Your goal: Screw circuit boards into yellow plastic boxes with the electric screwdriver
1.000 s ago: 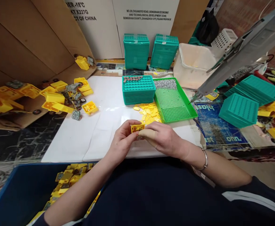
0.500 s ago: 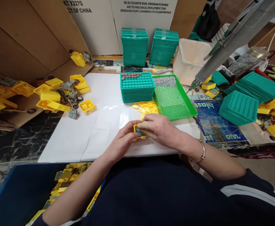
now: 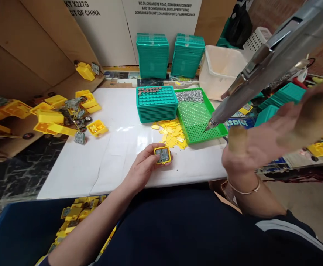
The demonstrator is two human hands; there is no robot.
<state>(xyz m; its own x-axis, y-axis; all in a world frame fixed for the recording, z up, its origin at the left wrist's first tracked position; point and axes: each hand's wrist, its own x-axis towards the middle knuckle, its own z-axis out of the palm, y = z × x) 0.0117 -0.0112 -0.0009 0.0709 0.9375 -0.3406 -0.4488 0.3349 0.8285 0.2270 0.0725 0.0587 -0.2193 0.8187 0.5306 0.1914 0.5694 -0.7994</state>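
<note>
My left hand [image 3: 143, 166] is closed on a small yellow plastic case [image 3: 166, 161] with a grey insert, holding it by its left side just above the white tabletop. My right hand [image 3: 272, 142] is raised at the right, smeared by motion. Its thumb and fingers are apart, with nothing seen between them. Close beside it an electric screwdriver [image 3: 241, 85] slants down, its bit over the green perforated tray [image 3: 224, 130]. Silver screws [image 3: 190, 96] lie heaped at that tray's far end. Small flat yellow pieces [image 3: 172, 135] are scattered between the case and the tray.
A stack of teal trays [image 3: 157, 111] with reddish round parts on top stands mid-table. Yellow housings with wires [image 3: 50, 116] lie at the left. A blue bin [image 3: 25, 225] of yellow cases sits below. A white tub [image 3: 219, 70] is behind the green tray.
My right hand has let go of the case and swung up and right. The screwdriver hangs lower and nearer, its bit now over the green tray. My left hand keeps hold of the case.
</note>
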